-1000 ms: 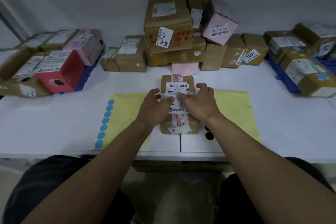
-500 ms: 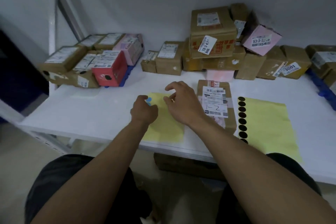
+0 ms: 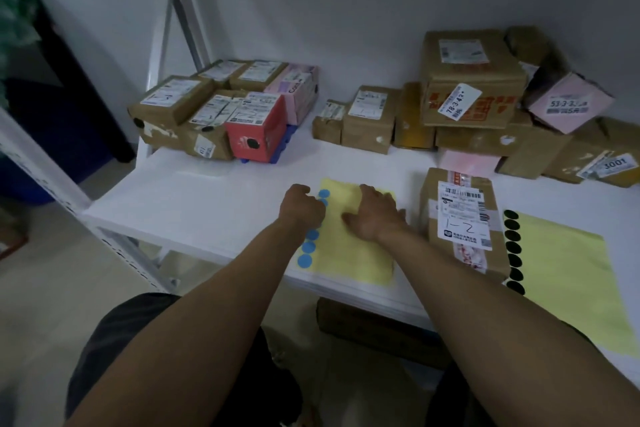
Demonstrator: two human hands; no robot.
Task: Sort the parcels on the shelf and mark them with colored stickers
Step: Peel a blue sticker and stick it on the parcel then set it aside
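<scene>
**A:** Where is the parcel [image 3: 460, 218] marked 1-2?

**B:** It lies flat on the white shelf [image 3: 207, 191], just beside the right hand [image 3: 375, 215], at its three o'clock.

**A:** And the hands?

**B:** The right hand lies flat, pressing down the yellow sheet [image 3: 356, 256]. The left hand [image 3: 301, 208] is curled over the blue stickers [image 3: 307, 248] along the sheet's nine o'clock edge. I can't tell whether it pinches one.

**A:** And the black stickers [image 3: 512, 242]?

**B:** They are at the parcel's three o'clock.

In the middle of the frame the left hand [image 3: 301, 208], fingers curled, sits on the column of blue stickers [image 3: 308, 248] of a yellow sheet [image 3: 349, 260]. The right hand [image 3: 375, 215] presses on this sheet. Just to the right lies a brown parcel [image 3: 464, 218] marked "1-2".
</scene>
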